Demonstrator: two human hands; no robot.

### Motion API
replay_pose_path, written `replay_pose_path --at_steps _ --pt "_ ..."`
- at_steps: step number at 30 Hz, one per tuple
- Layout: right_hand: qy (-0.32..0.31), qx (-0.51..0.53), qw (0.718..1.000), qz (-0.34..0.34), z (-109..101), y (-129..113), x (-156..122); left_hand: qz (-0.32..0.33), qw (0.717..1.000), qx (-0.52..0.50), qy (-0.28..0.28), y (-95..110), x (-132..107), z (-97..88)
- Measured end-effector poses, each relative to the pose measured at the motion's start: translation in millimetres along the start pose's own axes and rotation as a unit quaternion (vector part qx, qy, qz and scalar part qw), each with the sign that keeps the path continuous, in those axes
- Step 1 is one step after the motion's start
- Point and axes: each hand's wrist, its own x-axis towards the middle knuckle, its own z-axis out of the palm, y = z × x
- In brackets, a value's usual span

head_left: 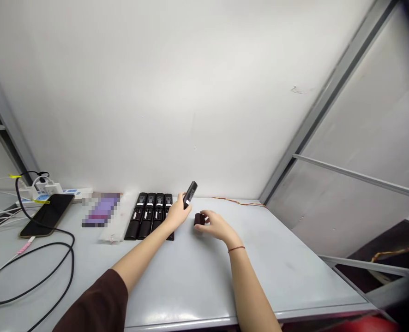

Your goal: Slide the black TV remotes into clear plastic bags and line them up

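Observation:
My left hand [177,212] is closed around a black remote control [190,192], lifted and tilted with its far end up to the right. To its left several more black remote controls [145,216] lie side by side on the table, backs up, with their battery compartments uncovered. My left hand and forearm hide part of the rightmost ones. My right hand [218,225] pinches a small dark brown or black piece [199,219] at or just above the tabletop, thumb below and fingers above. What kind of piece it is I cannot make out.
A clear plastic bag [116,223] and a pixelated purple item [102,211] lie left of the remotes. Farther left are a phone [48,214], a power strip [78,193] and looped cables [73,258]. Thin coloured wires [239,201] run along the white back wall [190,92].

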Motion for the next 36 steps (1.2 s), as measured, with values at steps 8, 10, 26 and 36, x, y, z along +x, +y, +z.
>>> replay_pose_path --at_steps 8,10,26,36 --pt "0.062 0.096 0.958 -0.263 50.0 -51.1 -7.5 -0.205 0.844 -0.495 0.016 -16.6 -32.7 -67.6" --pt "0.078 0.063 0.941 -0.323 65.1 -58.8 -9.2 -0.216 0.815 -0.537 0.025 -18.0 -41.5 -74.4" --pt "0.153 -0.079 0.905 -0.389 86.3 -57.6 -6.8 -0.204 0.808 -0.551 -0.033 -12.3 -55.1 -81.6" --pt "0.136 -0.110 0.921 -0.349 78.7 -53.1 -5.2 -0.163 0.828 -0.534 -0.039 -27.4 -56.1 -73.1"
